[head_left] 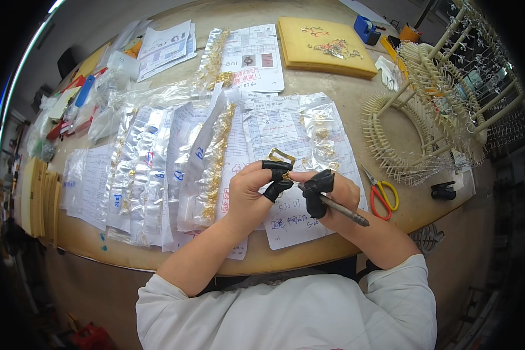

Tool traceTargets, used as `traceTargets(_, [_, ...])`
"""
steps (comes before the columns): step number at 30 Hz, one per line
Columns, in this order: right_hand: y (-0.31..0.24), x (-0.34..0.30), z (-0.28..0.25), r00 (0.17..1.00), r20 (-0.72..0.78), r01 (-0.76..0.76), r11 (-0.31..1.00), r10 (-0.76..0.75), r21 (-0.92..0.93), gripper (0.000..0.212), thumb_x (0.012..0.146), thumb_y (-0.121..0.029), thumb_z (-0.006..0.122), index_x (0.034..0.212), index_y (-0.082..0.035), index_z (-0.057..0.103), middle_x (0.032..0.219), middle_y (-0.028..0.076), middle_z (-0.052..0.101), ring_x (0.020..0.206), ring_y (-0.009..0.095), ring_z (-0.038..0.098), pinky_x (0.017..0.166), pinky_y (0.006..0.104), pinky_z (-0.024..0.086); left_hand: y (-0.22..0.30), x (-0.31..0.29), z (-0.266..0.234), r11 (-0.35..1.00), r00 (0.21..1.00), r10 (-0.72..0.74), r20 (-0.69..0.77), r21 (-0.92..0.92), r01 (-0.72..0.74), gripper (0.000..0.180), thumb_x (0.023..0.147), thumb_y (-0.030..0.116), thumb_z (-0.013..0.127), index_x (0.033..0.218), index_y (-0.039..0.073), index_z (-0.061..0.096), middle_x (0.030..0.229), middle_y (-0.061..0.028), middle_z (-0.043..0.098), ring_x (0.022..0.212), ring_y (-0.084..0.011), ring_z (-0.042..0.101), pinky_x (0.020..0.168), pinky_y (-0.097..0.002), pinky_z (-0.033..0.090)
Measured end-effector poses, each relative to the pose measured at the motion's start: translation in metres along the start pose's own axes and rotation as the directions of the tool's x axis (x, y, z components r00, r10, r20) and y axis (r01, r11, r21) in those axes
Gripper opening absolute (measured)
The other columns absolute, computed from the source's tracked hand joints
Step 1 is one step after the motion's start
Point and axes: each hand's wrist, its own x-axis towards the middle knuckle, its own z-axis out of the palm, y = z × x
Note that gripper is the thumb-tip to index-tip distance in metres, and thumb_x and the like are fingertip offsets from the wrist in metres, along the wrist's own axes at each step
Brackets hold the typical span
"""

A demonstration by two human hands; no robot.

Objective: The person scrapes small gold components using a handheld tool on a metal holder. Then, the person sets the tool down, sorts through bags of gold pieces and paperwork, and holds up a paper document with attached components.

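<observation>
My left hand, black covers on its finger and thumb tips, pinches a small gold-coloured jewellery piece. A gold-coloured rectangular loop shows just above those fingertips; whether it is held or lies behind them, I cannot tell. Closed round a grey metal rod-like tool is my right hand, its fingers also covered in black. The tool's back end sticks out toward the lower right, and its working end is hidden. Both hands meet above printed papers and a clear bag of gold-coloured pieces.
Bags of gold-coloured pieces lie on papers to the left. Red-and-yellow-handled scissors rest right of my hands, near racks with pale pegs. A yellow foam block with small metal pieces stands at the back, near a blue tape dispenser.
</observation>
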Motion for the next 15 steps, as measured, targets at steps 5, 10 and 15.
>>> traceTargets(5, [-0.0004, -0.0004, 0.0008, 1.0, 0.002, -0.001, 1.0, 0.001, -0.019, 0.014, 0.071, -0.003, 0.065, 0.082, 0.0, 0.056, 0.09, 0.012, 0.067, 0.059, 0.019, 0.061, 0.052, 0.0251, 0.048, 0.0, -0.0002, 0.0, 1.0, 1.0, -0.01, -0.001, -0.012, 0.01, 0.015, 0.07, 0.002, 0.068, 0.084, 0.001, 0.066, 0.086, -0.0108, 0.065, 0.079, -0.0225, 0.063, 0.068, -0.0288, 0.049])
traceTargets(10, [0.0005, -0.0002, 0.0008, 1.0, -0.002, 0.011, 1.0, -0.011, 0.0, 0.015, 0.071, -0.003, 0.064, 0.082, 0.0, 0.055, 0.09, 0.013, 0.067, 0.058, 0.019, 0.06, 0.051, 0.0255, 0.048, 0.0007, 0.0, -0.0003, 1.0, 1.0, 0.009, -0.002, 0.002, -0.009, 0.015, 0.07, 0.003, 0.068, 0.084, 0.001, 0.066, 0.085, -0.0111, 0.065, 0.078, -0.0224, 0.063, 0.068, -0.0289, 0.049])
traceTargets(15, [0.0008, 0.0003, -0.0001, 1.0, -0.001, 0.024, 1.0, -0.024, -0.006, 0.015, 0.071, -0.002, 0.064, 0.083, 0.0, 0.054, 0.09, 0.013, 0.067, 0.059, 0.02, 0.061, 0.052, 0.0256, 0.049, -0.0002, -0.0004, 0.0007, 1.0, 1.0, 0.002, -0.005, -0.007, -0.002, 0.015, 0.07, 0.003, 0.068, 0.084, 0.0, 0.066, 0.085, -0.0113, 0.065, 0.078, -0.0222, 0.063, 0.068, -0.0288, 0.049])
